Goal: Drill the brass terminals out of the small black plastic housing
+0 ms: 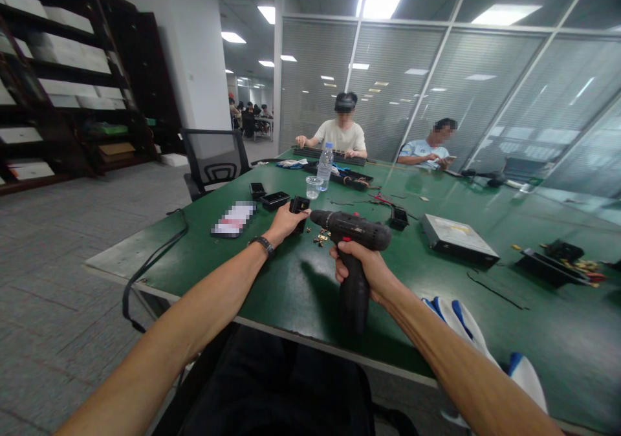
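My right hand (356,264) is wrapped round the handle of a black cordless drill (359,229), which points left. My left hand (283,224) grips a small black box (299,206) on the green table (281,287). The drill's tip is close to the box and my left fingertips; whether it touches is too small to tell. Small brass-coloured parts (321,237) lie on the table below the tip. Two more black boxes (275,200) sit beyond my left hand, and a phone (234,219) lies to its left.
A bottle (325,166) and a clear cup (314,187) stand beyond the drill. To the right are a metal drive (458,239), a black tray of parts (553,268) and white-blue gloves (460,323). Two people sit across the table; one handles a long black part (330,156).
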A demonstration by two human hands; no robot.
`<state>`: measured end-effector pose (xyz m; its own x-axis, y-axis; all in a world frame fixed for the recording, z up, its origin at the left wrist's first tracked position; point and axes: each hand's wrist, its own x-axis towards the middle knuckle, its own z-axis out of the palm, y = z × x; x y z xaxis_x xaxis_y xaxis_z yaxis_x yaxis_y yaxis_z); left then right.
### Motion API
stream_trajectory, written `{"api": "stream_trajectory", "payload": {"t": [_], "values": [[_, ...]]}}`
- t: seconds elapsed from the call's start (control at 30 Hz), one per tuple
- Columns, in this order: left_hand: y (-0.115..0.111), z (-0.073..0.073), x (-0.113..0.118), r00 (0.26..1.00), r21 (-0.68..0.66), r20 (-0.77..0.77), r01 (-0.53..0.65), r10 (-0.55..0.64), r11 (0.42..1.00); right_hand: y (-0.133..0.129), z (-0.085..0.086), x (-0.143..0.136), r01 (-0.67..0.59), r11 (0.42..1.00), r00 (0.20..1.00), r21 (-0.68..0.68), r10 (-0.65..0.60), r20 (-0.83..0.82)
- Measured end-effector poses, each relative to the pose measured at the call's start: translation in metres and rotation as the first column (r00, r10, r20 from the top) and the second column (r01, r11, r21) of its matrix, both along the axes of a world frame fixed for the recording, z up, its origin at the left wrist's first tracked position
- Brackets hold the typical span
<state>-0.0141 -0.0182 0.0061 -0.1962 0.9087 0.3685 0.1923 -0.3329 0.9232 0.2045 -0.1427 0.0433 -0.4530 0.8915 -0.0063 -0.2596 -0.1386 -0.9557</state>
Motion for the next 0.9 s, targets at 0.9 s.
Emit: {"api": "stream_trajectory", "payload": {"t": [0.9], "values": [[0.0064,-0.0057,-0.0018,0.999,0.02,-0.038,0.001,0.0,1.0,-0.0007,0.0019,0.0007,-0.019,1.0,1.0,0.022,0.018,0.017]]}}
